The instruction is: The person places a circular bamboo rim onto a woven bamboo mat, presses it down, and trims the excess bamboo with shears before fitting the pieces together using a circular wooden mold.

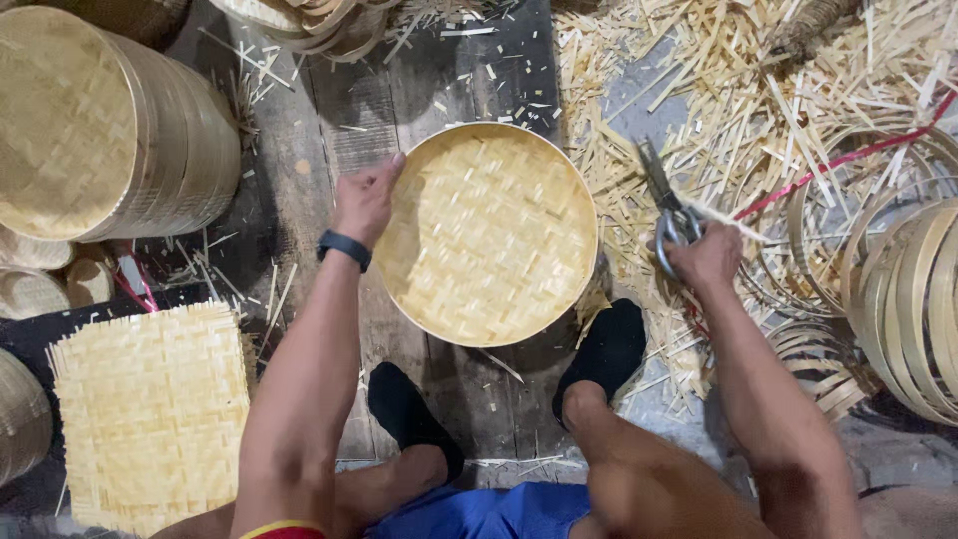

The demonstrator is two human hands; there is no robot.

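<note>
Head view: left hand [364,205] grips the trimmed round woven tray [487,235]; right hand [707,255] holds scissors [667,205]; offcuts [738,90] littered, trimming apparently complete.

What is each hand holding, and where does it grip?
Left hand grips the round woven tray by its left rim; right hand holds scissors by the handles.

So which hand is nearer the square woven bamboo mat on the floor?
Left. The left hand grips the round woven tray, above the mat; the right hand, holding scissors, is far across.
</note>
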